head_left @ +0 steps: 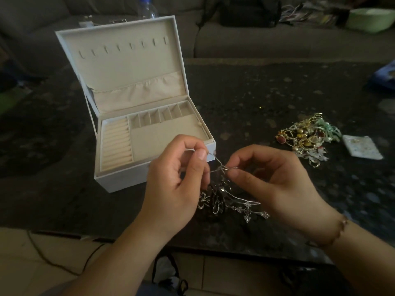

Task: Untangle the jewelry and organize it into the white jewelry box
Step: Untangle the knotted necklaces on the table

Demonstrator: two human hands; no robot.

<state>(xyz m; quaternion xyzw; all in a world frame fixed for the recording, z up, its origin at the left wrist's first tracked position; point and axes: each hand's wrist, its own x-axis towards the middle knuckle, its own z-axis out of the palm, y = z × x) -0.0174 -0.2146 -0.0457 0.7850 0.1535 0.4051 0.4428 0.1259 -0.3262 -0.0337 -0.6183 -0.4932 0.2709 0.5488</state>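
Silver jewelry tangle point(230, 199) held up just in front of white jewelry box point(132, 116), lid open, compartments bare. Left hand point(179, 178) pinching thin wire; right hand point(275, 180) pinching loop beside it. Gold-and-green jewelry pile point(307, 138) right of box, small white packet point(362, 147) beyond. Dangling cross charms, thin chains.

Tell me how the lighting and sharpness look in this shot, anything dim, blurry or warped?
Head view: dim overall, the dark table swallows detail; the white box is the brightest thing; the sofa and bottle behind are soft and murky; wide-angle bending curves the table edge; both hands, left hand and right hand, are fairly sharp, as are the silver tangle and the gold pile.
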